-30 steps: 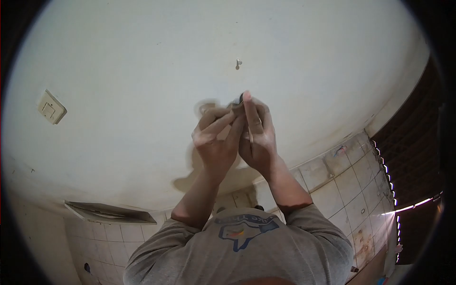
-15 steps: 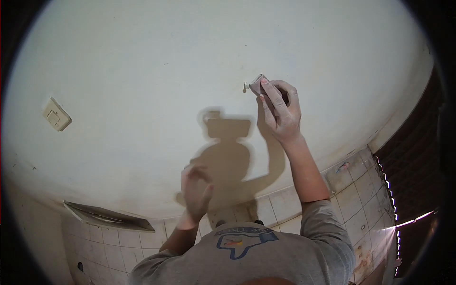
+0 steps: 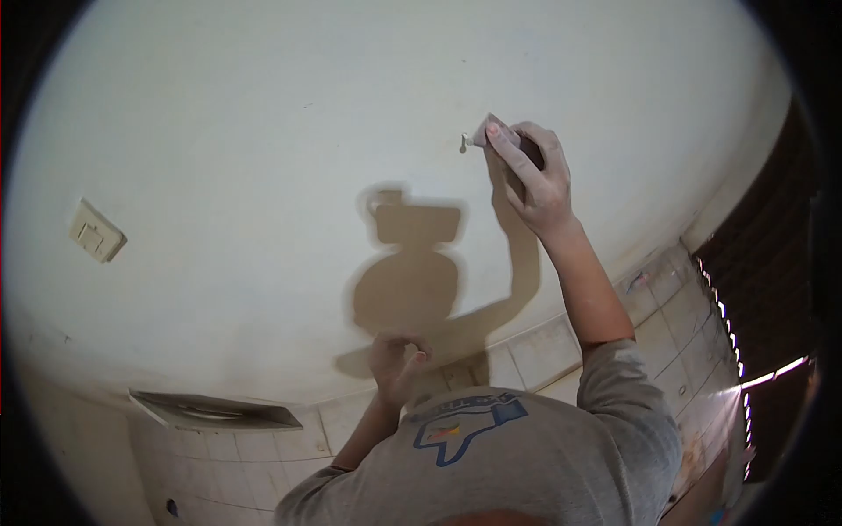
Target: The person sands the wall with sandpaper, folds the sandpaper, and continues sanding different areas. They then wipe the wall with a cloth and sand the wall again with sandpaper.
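My right hand (image 3: 542, 180), dusty with white powder, is raised at the upper right and pinches a folded greyish piece of sandpaper (image 3: 493, 131) against the pale wall (image 3: 263, 131). Just left of the piece, a small hook-like fitting (image 3: 464, 143) sticks out of the wall. My left hand (image 3: 399, 364) hangs lower, before the wall near its bottom edge, with thumb and fingers curved apart and nothing visible between them.
A light switch (image 3: 96, 231) is on the wall at the left. Below are a recessed opening (image 3: 215, 412) and white tiles (image 3: 544, 355). A dark corrugated surface (image 3: 754, 289) stands at the right. My shadow falls on the wall.
My right hand has moved slightly up and right with the folded piece. My left hand has shifted right and a little down. The view has tilted slightly.
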### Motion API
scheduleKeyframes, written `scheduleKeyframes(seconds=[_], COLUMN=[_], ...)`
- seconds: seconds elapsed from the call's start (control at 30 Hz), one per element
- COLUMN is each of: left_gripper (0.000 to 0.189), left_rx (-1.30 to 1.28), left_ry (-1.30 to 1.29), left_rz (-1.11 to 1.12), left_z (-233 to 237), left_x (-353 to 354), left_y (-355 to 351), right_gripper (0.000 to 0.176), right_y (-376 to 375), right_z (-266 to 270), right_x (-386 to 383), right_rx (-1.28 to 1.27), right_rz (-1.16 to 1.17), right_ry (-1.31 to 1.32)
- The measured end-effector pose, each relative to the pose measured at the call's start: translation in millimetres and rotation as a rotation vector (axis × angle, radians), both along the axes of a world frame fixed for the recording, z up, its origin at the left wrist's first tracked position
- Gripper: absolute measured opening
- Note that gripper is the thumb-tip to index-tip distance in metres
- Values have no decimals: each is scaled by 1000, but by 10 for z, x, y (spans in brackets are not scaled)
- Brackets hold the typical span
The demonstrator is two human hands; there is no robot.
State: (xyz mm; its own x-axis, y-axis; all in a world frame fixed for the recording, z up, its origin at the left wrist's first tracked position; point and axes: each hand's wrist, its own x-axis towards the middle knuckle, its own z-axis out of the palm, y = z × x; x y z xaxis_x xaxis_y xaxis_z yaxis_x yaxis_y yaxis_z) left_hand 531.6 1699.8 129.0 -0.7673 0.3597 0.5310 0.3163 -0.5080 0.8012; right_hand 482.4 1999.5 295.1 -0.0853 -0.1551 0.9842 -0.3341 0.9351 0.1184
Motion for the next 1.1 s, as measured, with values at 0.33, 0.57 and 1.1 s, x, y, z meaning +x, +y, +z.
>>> scheduleKeyframes(seconds=[0.33,0.57,1.1], left_gripper=[26,16,26], left_rx=[-49,-54,79], left_ry=[-197,-162,-15], left_rz=[4,-215,-444], left_z=[-165,-130,209], left_x=[-101,-331,-725], left_y=[-172,-118,434], right_gripper=[63,59,40], right_y=[121,35,391], right_z=[490,711,899], right_x=[300,275,692], right_rx=[37,374,201], right_rz=[43,-151,-100], right_ry=[-126,-213,-458])
